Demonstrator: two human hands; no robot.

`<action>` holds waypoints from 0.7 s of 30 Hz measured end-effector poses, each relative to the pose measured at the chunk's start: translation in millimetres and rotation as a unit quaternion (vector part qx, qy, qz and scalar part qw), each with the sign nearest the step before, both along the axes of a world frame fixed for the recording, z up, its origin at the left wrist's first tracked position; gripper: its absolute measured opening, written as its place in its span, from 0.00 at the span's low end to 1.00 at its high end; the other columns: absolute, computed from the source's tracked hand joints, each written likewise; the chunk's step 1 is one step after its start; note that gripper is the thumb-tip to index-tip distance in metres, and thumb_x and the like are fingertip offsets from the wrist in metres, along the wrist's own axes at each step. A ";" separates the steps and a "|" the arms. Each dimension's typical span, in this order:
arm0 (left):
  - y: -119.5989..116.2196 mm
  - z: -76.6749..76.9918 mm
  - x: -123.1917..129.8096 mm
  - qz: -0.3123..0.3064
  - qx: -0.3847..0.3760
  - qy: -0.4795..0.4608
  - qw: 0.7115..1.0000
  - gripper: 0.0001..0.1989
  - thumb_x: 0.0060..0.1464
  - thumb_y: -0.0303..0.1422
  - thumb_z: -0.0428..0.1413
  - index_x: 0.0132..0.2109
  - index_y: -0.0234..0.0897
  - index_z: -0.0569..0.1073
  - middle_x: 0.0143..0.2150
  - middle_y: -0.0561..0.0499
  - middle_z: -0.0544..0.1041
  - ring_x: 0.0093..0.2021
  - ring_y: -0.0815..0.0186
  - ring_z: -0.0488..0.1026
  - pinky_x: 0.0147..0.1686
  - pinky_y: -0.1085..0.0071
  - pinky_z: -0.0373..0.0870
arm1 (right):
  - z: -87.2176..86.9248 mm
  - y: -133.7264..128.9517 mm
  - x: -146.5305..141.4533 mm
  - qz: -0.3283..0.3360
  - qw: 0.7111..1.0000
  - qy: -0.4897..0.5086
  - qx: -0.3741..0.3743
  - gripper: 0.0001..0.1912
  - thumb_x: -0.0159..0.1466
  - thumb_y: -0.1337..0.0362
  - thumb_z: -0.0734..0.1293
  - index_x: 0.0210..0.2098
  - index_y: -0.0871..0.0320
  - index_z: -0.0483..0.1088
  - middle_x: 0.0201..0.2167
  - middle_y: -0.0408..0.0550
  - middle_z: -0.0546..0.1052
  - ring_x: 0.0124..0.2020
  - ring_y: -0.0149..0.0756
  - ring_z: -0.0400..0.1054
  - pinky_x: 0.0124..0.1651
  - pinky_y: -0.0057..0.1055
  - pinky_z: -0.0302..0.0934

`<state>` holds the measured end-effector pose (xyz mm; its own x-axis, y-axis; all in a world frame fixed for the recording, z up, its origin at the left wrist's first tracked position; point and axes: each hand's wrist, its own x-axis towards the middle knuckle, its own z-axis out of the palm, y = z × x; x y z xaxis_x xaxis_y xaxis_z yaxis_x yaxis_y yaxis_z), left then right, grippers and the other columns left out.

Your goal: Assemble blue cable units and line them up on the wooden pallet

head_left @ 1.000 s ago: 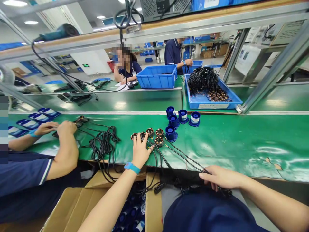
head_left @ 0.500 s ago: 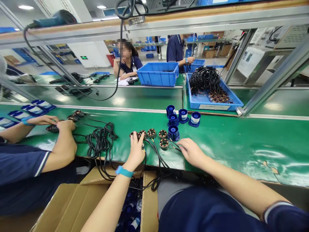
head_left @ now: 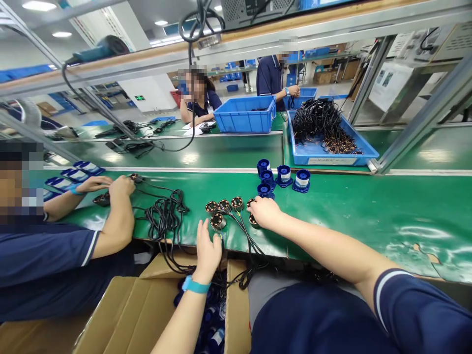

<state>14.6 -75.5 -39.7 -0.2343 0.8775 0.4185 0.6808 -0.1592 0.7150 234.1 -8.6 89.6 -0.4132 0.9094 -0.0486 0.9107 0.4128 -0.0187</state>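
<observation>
Left of the blue housings, four copper-wound rings seem already grouped beside the open left hand, while two more remain apart, partly under the right hand (whose grip I cannot tell).

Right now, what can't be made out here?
Head view: two wound rings, partly behind the right hand; its grip is unclear.
Head view: tray label, writing too small.
Head view: carton, cut off by the bottom edge.
Head view: nearer blue bin, contents mostly hidden by its front wall.
</observation>
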 end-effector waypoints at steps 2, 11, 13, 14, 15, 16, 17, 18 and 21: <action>-12.1 9.6 18.1 0.002 0.054 0.036 0.998 0.27 0.65 0.34 0.47 0.68 0.31 0.59 0.72 0.33 0.55 0.74 0.53 0.51 0.73 0.51 0.51 | -0.6 -0.1 -12.1 -0.035 0.999 0.016 -0.023 0.30 0.75 0.49 0.52 0.51 0.65 0.76 0.52 0.66 0.72 0.47 0.50 0.72 0.50 0.43 0.65; -8.8 18.6 57.3 -0.037 0.006 0.133 0.990 0.27 0.68 0.43 0.46 0.67 0.31 0.61 0.70 0.30 0.59 0.72 0.46 0.53 0.70 0.40 0.50 | -20.6 24.1 -25.9 -0.128 0.981 0.121 -0.083 0.21 0.71 0.58 0.63 0.49 0.71 0.77 0.49 0.71 0.76 0.49 0.52 0.73 0.51 0.41 0.66; -6.6 15.5 59.7 -0.039 -0.019 0.165 0.985 0.29 0.67 0.45 0.47 0.66 0.29 0.61 0.70 0.29 0.59 0.73 0.43 0.50 0.69 0.35 0.48 | -21.2 26.3 -19.9 -0.125 0.977 0.150 -0.087 0.17 0.69 0.61 0.66 0.45 0.71 0.78 0.44 0.68 0.79 0.46 0.49 0.75 0.49 0.37 0.66; -6.8 14.1 61.3 -0.038 -0.027 0.181 0.982 0.30 0.67 0.45 0.47 0.66 0.28 0.62 0.70 0.29 0.60 0.73 0.42 0.49 0.68 0.33 0.46 | -20.9 25.6 -16.1 -0.124 0.975 0.166 -0.082 0.16 0.69 0.62 0.66 0.44 0.71 0.79 0.43 0.68 0.79 0.46 0.48 0.75 0.49 0.36 0.66; -7.5 12.8 63.0 -0.034 -0.032 0.196 0.979 0.30 0.67 0.45 0.47 0.66 0.28 0.62 0.70 0.29 0.60 0.74 0.41 0.47 0.67 0.30 0.44 | -20.5 23.7 -11.7 -0.123 0.973 0.181 -0.071 0.17 0.70 0.61 0.65 0.44 0.71 0.78 0.43 0.67 0.79 0.46 0.47 0.74 0.50 0.36 0.65; -8.5 11.9 64.7 -0.028 -0.035 0.210 0.977 0.30 0.67 0.46 0.47 0.67 0.28 0.61 0.70 0.29 0.60 0.74 0.40 0.47 0.67 0.28 0.42 | -19.8 20.9 -6.7 -0.121 0.972 0.194 -0.058 0.19 0.72 0.59 0.63 0.45 0.70 0.78 0.45 0.66 0.79 0.47 0.46 0.74 0.51 0.35 0.64; -9.5 11.5 66.4 -0.021 -0.035 0.221 0.974 0.31 0.67 0.46 0.47 0.67 0.28 0.61 0.70 0.29 0.60 0.74 0.40 0.46 0.66 0.27 0.40 | -19.0 17.2 -0.7 -0.117 0.969 0.213 -0.040 0.20 0.73 0.58 0.61 0.46 0.68 0.78 0.46 0.64 0.78 0.49 0.44 0.73 0.53 0.34 0.63; -10.2 11.9 68.0 -0.014 -0.031 0.229 0.973 0.31 0.67 0.47 0.47 0.67 0.28 0.61 0.70 0.29 0.60 0.74 0.39 0.47 0.66 0.26 0.38 | -18.0 13.1 6.3 -0.106 0.964 0.242 -0.018 0.20 0.74 0.57 0.60 0.45 0.65 0.78 0.47 0.61 0.78 0.50 0.41 0.72 0.55 0.32 0.62; -10.8 19.2 74.4 0.000 0.006 0.245 0.970 0.31 0.68 0.47 0.46 0.66 0.28 0.62 0.69 0.30 0.62 0.73 0.40 0.49 0.68 0.29 0.36 | -12.7 -0.6 35.7 -0.048 0.905 0.417 0.065 0.18 0.73 0.58 0.61 0.37 0.61 0.79 0.42 0.52 0.79 0.47 0.35 0.71 0.55 0.28 0.60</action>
